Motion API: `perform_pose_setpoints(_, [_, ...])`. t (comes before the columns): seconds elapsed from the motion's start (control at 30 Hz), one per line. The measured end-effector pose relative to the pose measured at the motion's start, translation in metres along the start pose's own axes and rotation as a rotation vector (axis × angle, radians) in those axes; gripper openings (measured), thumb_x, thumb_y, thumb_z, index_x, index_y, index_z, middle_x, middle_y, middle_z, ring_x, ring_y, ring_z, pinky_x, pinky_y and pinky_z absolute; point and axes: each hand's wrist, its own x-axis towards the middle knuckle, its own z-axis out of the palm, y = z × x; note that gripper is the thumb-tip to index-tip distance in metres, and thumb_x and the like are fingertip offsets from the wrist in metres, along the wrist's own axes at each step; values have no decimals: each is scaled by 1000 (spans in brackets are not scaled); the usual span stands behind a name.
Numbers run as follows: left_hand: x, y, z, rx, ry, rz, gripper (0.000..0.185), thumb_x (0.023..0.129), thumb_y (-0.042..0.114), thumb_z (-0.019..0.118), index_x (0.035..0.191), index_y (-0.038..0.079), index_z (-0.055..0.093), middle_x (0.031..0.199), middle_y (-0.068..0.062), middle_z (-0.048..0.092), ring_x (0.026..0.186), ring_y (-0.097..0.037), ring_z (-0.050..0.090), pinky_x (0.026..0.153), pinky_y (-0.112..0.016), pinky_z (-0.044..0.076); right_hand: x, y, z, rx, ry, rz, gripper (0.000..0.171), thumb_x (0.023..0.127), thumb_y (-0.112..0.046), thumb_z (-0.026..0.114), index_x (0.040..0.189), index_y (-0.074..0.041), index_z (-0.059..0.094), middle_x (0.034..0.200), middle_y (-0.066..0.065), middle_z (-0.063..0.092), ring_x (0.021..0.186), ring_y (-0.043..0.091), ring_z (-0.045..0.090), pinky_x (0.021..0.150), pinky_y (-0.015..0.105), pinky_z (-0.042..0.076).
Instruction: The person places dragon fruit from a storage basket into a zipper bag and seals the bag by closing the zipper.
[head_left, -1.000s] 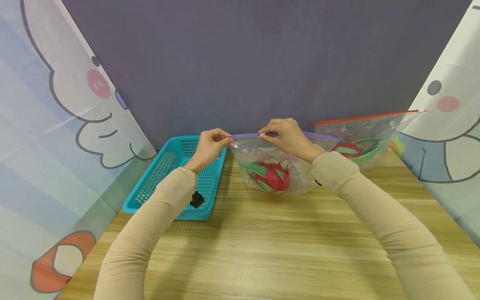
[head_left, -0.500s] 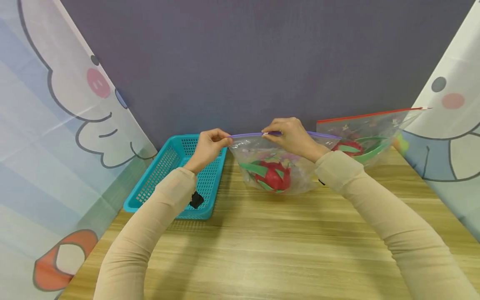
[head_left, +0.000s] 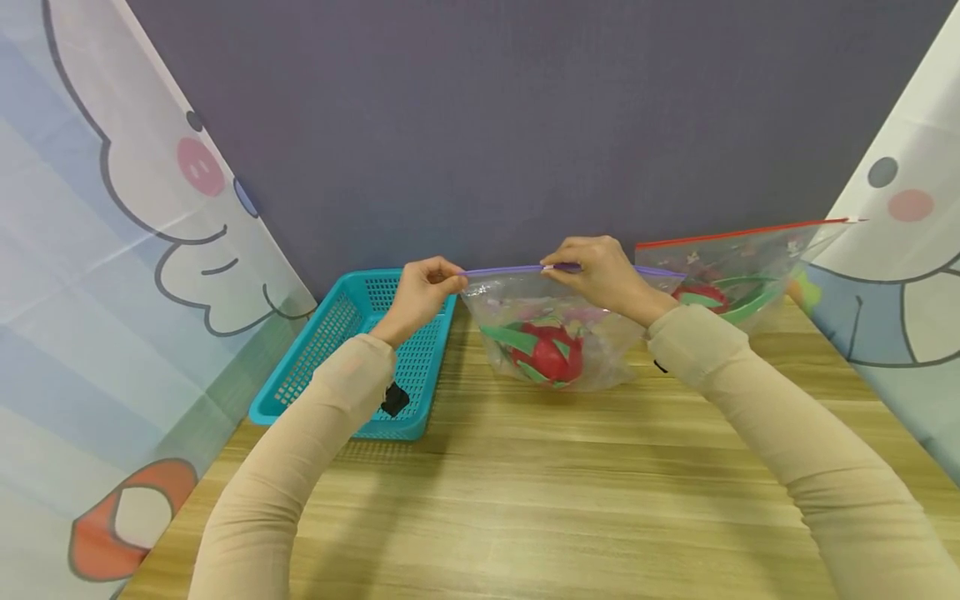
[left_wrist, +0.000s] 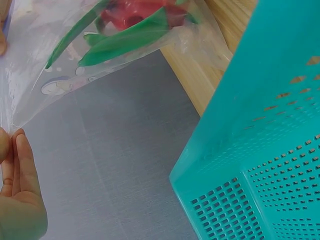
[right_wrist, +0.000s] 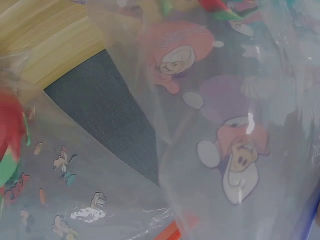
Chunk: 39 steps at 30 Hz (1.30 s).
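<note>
My left hand (head_left: 420,296) pinches the upper left corner of a clear zip bag (head_left: 491,304) with a purple zip strip. On that strip, my right hand (head_left: 596,271) pinches the small white slider (head_left: 548,267) between thumb and fingers. Inside the bag lie a red dragon fruit (head_left: 553,358) with green scales and a long green pointed piece (head_left: 510,336). The left wrist view shows the left fingers (left_wrist: 27,167) at the bag's corner. Cartoon prints (right_wrist: 240,150) on the bag fill much of the right wrist view. My right forearm hides part of its right side.
A turquoise basket (head_left: 291,354) stands to the left of the bag. A second clear bag with a red zip (head_left: 738,235) stands behind at the right, with red and green things in it. A grey wall (head_left: 525,125) rises behind the wooden table (head_left: 525,483).
My right hand has moved a little to the right along the purple zip, together with the slider. The left hand has stayed at the corner.
</note>
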Motion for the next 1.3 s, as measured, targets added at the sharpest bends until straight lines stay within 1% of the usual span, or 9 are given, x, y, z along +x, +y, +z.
perform_pose_setpoints(0.2, [-1,0,-2,13,1,-25,13,88,17,62,96,9,67,95,-7,66,91,-20,63,76,-33,50,-2,0,-1,24,-5,-1,10,74,-5,74,84,-1,74,72,6,67,52,14,56,47,21,40])
perform_pose_setpoints(0.4, [-1,1,-3,23,-5,-18,13,89,18,61,96,9,67,96,-7,66,91,-21,63,79,-36,50,-4,1,-4,2,-4,1,11,73,-6,75,83,-1,74,72,6,67,53,13,57,47,24,42])
perform_pose_setpoints(0.57, [-2,1,-3,32,-3,-34,13,89,18,61,97,9,67,95,-7,66,91,-22,62,76,-37,49,-5,1,-7,11,-14,5,11,74,-7,75,84,-2,74,73,5,67,53,11,57,47,24,43])
perform_pose_setpoints(0.67, [-1,2,-3,32,-4,-31,14,89,18,61,98,9,67,95,-8,66,93,-24,62,77,-36,50,-6,2,-9,4,-7,1,11,73,-6,75,84,-2,74,73,5,67,53,11,57,47,24,44])
perform_pose_setpoints(0.8, [1,3,-2,22,-8,-27,13,89,17,61,97,9,67,94,-9,66,95,-29,62,80,-40,49,-7,5,-13,-9,5,-3,12,72,-6,76,83,-2,74,72,6,67,52,12,57,46,24,44])
perform_pose_setpoints(0.9, [2,4,-1,24,-10,-27,13,88,17,61,96,9,67,93,-8,67,93,-28,62,81,-43,49,-9,6,-16,-22,5,-3,12,72,-6,76,83,-2,74,72,5,67,52,11,56,46,24,42])
perform_pose_setpoints(1.13, [0,3,-1,49,-9,-45,14,89,19,62,97,10,67,94,-7,68,91,-21,63,75,-37,49,-12,6,-21,-23,-26,26,12,74,-7,75,85,-2,74,74,5,68,53,11,56,46,24,42])
perform_pose_setpoints(1.3, [0,1,-1,43,-7,-58,13,88,18,62,97,10,67,94,-7,67,90,-21,63,79,-45,48,-14,7,-22,-36,-52,44,12,75,-7,73,86,-2,73,74,5,68,53,11,56,47,24,43])
